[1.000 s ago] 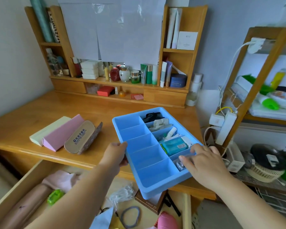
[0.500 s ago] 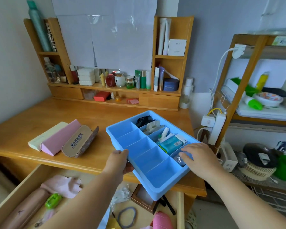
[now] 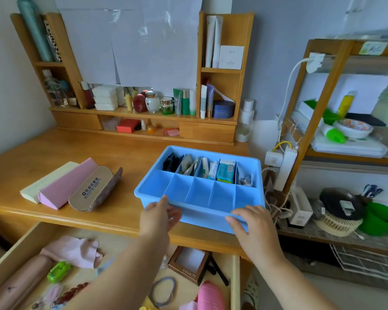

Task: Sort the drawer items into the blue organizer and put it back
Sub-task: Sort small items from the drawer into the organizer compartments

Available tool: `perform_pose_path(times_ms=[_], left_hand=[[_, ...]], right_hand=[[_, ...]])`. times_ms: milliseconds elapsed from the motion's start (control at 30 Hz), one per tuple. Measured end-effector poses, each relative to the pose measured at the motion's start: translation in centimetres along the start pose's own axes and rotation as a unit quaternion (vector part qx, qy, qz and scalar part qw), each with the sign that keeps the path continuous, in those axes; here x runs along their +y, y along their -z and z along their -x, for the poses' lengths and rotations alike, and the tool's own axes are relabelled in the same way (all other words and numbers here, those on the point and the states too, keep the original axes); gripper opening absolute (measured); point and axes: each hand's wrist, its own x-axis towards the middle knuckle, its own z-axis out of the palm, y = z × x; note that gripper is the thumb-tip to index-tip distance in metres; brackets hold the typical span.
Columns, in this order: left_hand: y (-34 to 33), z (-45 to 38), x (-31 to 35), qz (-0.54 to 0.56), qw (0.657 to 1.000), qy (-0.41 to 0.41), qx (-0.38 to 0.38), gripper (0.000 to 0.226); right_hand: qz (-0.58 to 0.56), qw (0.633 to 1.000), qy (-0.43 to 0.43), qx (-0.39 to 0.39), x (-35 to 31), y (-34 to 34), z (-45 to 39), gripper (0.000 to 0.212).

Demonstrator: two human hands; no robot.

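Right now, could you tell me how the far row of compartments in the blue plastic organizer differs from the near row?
The far row holds items: something black at its left end, packets, a teal pack, small metal bits at its right end. The near row shows only bare blue bottoms. The near row lies beside the left hand and right hand gripping the organizer; the far row is away from them. Both have five compartments.

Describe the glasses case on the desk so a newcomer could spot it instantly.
Start at the wooden desk and look to its near left edge, left of the blue plastic divided organizer. Three long items lie side by side there: a cream box, a pink box, then the tan oval glasses case. It alone is rounded, with dark printed lettering on its lid.
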Motion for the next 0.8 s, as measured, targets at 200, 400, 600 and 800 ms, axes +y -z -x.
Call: perform_pose_path(times_ms=[200, 400, 600, 800], left_hand=[[1.8, -1.4, 0.7, -0.044, 0.997, -0.019, -0.063, 0.017], [4.2, -1.0, 0.7, -0.143, 0.978, -0.046, -0.144, 0.018], [15.8, -0.6, -4.2, -0.383, 0.907, -0.102, -0.140, 0.011], [24.4, -0.8, -7.2, -0.470, 0.875, -0.088, -0.068, 0.013]], right_hand=[[-0.005, 1.000, 0.010, 0.001, 1.0, -0.5, -1.0, 0.009], [0.057, 0.998, -0.007, -0.033, 0.3, 0.6, -0.4, 0.026], [0.023, 0.980, 0.159, -0.120, -3.5, -3.4, 7.6, 0.011], [0.113, 0.937, -0.061, -0.324, -3.7, -10.8, 9.0, 0.076]])
